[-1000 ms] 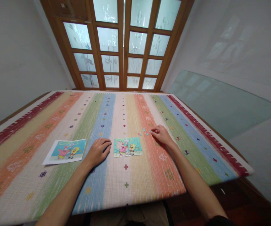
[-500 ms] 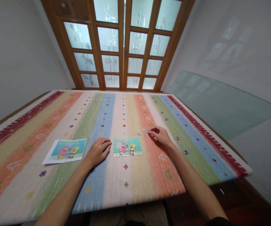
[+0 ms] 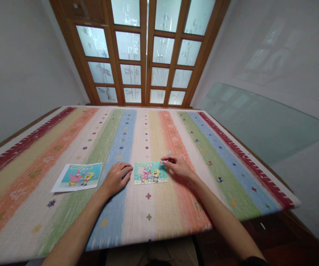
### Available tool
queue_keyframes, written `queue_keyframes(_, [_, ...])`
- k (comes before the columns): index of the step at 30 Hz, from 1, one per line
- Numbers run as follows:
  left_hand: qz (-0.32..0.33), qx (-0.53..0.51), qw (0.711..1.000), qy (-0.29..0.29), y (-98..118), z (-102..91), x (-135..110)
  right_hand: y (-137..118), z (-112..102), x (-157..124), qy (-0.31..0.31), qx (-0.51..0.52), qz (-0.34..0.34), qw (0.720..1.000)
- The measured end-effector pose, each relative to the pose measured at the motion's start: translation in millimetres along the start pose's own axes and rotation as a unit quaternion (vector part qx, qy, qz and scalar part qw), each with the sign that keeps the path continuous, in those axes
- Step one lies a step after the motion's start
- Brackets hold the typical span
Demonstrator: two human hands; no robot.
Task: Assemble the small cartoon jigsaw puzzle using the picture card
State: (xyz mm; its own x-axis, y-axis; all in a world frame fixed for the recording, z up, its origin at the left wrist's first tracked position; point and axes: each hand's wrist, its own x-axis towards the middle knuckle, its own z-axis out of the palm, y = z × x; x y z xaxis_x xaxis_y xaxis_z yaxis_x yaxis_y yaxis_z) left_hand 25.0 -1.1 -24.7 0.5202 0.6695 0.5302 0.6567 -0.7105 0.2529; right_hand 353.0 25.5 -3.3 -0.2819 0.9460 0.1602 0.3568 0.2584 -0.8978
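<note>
The puzzle (image 3: 150, 172) lay flat on the striped cloth (image 3: 176, 207), on the pale stripe near the table's front edge, its cartoon picture mostly filled in. Your right hand (image 3: 178, 166) sat at its upper right corner, fingertips (image 3: 165, 161) pinched together there, touching the puzzle's top edge; whether a piece was between them was too small to tell. One loose piece (image 3: 170, 152) lay just beyond that hand, on the orange stripe.

Your left hand (image 3: 116, 178) rested palm down on the blue stripe just beside the puzzle's left edge, fingers loosely curled and close together, holding nothing. Whether it touched the puzzle's edge could not be made out.

Further left, a printed picture (image 3: 77, 177) of the same cartoon scene lay flat on the cloth, well apart from the puzzle, with your left hand between the two.

Beyond the table stood a wooden door (image 3: 145, 51) with frosted glass panes. A sheet of glass (image 3: 259, 122) leaned against the wall on your right.
</note>
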Motion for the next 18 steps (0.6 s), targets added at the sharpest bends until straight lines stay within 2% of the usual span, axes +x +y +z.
queue_keyframes(5, [0.0,-0.004,1.0,-0.003,0.7,1.0,0.0,2.0,6.2,-4.1,0.007,-0.011,-0.021,1.0])
queue_keyframes(11, [-0.005,-0.01,1.0,-0.006,5.2,-0.8,2.1,-5.7,8.3,-7.6,-0.02,0.035,0.012,0.999])
queue_keyframes(18, [-0.013,-0.02,1.0,-0.009,8.0,-2.6,3.1,-12.6,11.3,-9.8,-0.035,0.044,-0.002,0.998])
